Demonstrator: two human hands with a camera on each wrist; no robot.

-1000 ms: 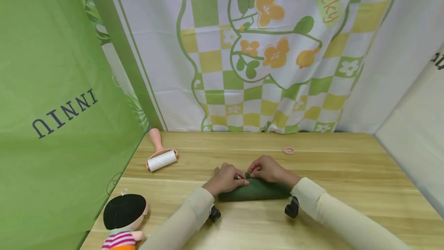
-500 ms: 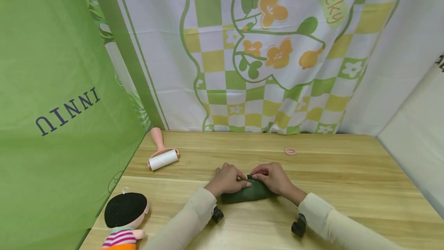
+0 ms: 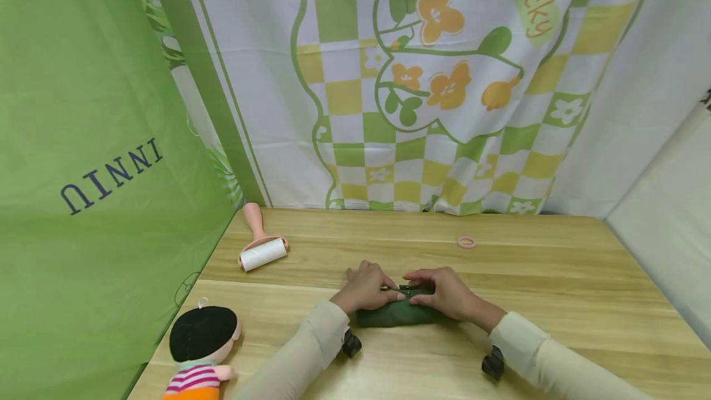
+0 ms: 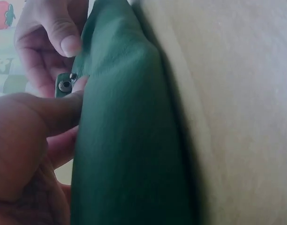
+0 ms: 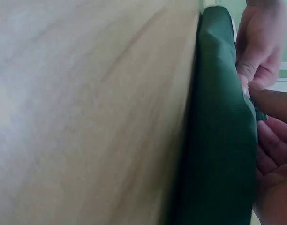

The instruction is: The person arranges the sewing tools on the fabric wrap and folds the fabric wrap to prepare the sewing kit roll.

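Observation:
A dark green, soft pouch [image 3: 397, 315] lies on the table in the head view, with a short snap tab [image 4: 64, 84] showing its metal snap in the left wrist view. My left hand [image 3: 363, 287] pinches the pouch's upper edge, thumb on the near side close to the snap. My right hand [image 3: 451, 295] grips the same edge on the other side of the tab, thumb in front and fingers behind. Seen from the right wrist, the end of the tab [image 5: 261, 115] sticks out between my right thumb and fingers. The pouch's right end is partly hidden behind my right hand.
A lint roller [image 3: 261, 253] with a pink handle lies at the table's back left. Beyond my hands is a small pink ring [image 3: 466, 242]. A soft doll [image 3: 202, 338] with black hair lies at the front left. Patterned curtains [image 3: 355, 110] hang behind the table.
My right hand has shifted right and slightly nearer, its thumb and fingers now spread wider around the pouch's edge. My left hand stays on the edge. The whole head view has shifted slightly.

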